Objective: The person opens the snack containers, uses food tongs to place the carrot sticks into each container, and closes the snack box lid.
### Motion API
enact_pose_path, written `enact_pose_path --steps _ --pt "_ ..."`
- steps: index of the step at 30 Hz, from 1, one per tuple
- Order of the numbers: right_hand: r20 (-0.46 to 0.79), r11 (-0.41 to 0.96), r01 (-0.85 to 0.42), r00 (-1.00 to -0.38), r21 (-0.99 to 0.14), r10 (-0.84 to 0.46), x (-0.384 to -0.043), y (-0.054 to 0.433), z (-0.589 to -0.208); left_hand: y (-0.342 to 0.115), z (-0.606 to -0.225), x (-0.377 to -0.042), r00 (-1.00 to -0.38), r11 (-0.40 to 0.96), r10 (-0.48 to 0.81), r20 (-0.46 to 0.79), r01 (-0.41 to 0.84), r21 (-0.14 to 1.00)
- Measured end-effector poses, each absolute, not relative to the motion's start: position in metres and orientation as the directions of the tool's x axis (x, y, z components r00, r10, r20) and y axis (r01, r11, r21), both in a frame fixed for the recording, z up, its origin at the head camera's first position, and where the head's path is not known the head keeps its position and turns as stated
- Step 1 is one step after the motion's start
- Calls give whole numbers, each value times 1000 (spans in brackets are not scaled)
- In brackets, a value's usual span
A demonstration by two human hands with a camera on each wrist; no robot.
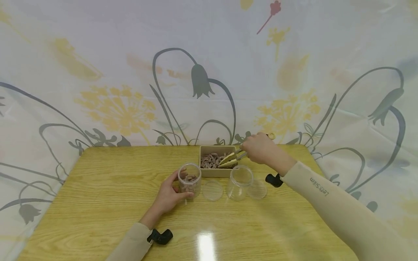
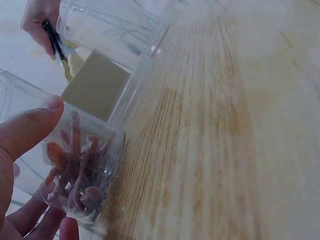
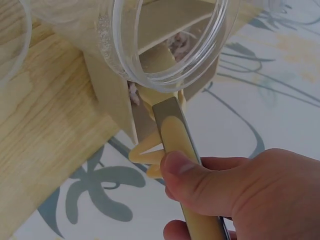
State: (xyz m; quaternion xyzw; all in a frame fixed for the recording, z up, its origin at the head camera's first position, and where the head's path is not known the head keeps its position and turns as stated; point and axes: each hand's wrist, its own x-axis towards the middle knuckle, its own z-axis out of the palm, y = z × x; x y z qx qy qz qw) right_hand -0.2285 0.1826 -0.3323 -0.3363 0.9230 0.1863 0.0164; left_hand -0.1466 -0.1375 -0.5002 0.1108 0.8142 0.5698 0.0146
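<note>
Gripping metal-handled tongs [image 3: 176, 132], right hand [image 1: 260, 148]; left hand [image 1: 169, 195] holding clear cylindrical jar [image 1: 196, 185], knobbly brown strips [image 2: 75, 167] inside

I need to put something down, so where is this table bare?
Bare: the table left of the left hand, and its near part in front of the lids. Crowded: back middle, with box, jars, lids and tongs close together.

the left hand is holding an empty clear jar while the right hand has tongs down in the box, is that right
Not quite: the clear jar in the left hand isn't empty. The left wrist view shows brownish strips inside it. The rest is right: the right hand has tongs down in the box.
</note>
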Motion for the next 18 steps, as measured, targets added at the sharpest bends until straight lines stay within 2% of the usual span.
enact_pose_path --steps 9,18 --pt "-57 700 -621 -761 353 -646 -226 189 -332 -137 -501 -146 -976 332 190 111 170 928" --pt "21 720 -628 -749 296 -662 -229 197 -332 -138 -501 -145 -975 327 189 118 176 928"
